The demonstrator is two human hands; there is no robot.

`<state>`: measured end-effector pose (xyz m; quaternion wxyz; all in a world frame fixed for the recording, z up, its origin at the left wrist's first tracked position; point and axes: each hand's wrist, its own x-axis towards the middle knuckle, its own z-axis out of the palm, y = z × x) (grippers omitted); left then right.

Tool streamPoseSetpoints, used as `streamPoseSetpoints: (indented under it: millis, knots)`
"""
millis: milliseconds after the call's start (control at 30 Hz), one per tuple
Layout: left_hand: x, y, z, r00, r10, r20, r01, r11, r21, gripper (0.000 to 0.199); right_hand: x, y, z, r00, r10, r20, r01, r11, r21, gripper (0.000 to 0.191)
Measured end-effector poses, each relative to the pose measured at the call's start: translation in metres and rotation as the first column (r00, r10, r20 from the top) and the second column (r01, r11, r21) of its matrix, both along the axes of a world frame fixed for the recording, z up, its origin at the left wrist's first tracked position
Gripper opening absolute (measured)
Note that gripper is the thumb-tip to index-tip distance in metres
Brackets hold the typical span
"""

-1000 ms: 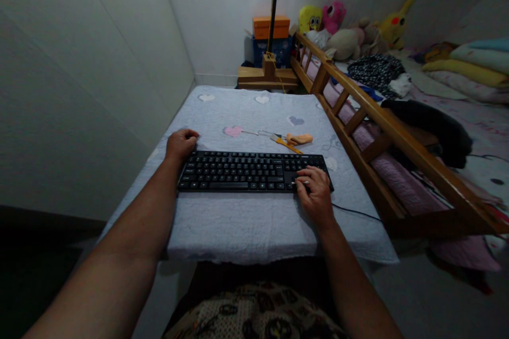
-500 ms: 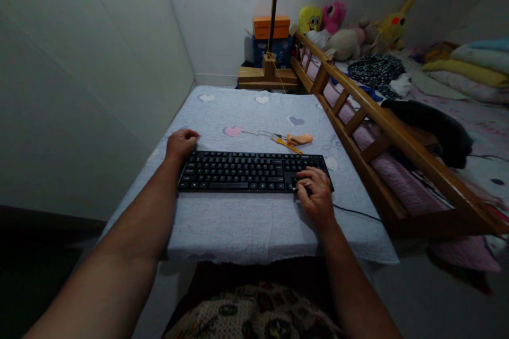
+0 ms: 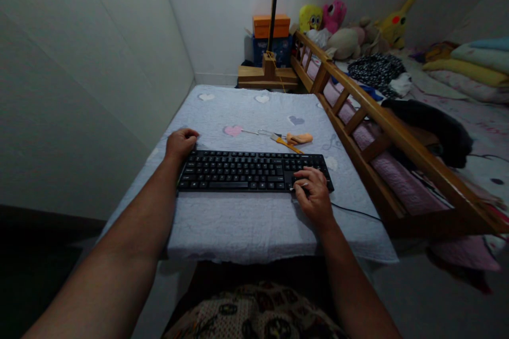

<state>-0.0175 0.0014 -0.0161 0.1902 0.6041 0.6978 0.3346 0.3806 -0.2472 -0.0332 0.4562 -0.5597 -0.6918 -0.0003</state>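
Observation:
A black keyboard lies flat on the cloth-covered table in front of me. My left hand is at its upper left corner with the fingers curled in; the underside of that grip is hidden. Over the navigation keys and number pad on the right is my right hand, fingers bent. Between its thumb and fingers it pinches a thin cotton swab, whose white tip points left at the keys by the lower arrow cluster. Part of the number pad is covered by this hand.
Behind the keyboard lie a yellow-handled brush, an orange-handled tool and a thin metal piece. A black cable runs off to the right. A wooden bed rail borders the table's right side; a wall stands left.
My right hand has shifted slightly left with the cotton swab, its tip moving a little left along the keys. My left hand and the keyboard stay in place.

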Motion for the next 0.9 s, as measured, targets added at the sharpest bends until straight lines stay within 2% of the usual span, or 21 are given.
streamPoseSetpoints:
  millis: [333, 700, 900]
  knots:
    - [-0.0018, 0.0008, -0.0016, 1.000, -0.008, -0.018, 0.008, 1.000, -0.002, 0.022, -0.0016, 0.0004, 0.0003, 0.999, 0.038, -0.005, -0.038, 0.999, -0.020, 0.020]
    - [-0.0026, 0.0019, -0.0027, 1.000, -0.005, -0.029, 0.005, 1.000, -0.008, 0.024, 0.0015, -0.0008, -0.0008, 0.999, -0.043, -0.033, 0.042, 0.999, -0.030, 0.020]
    - [-0.0021, 0.0018, -0.0034, 1.000, -0.003, -0.006, 0.003, 1.000, -0.005, 0.023, -0.0021, -0.0004, -0.0003, 0.999, -0.026, -0.026, 0.026, 1.000, -0.002, 0.021]
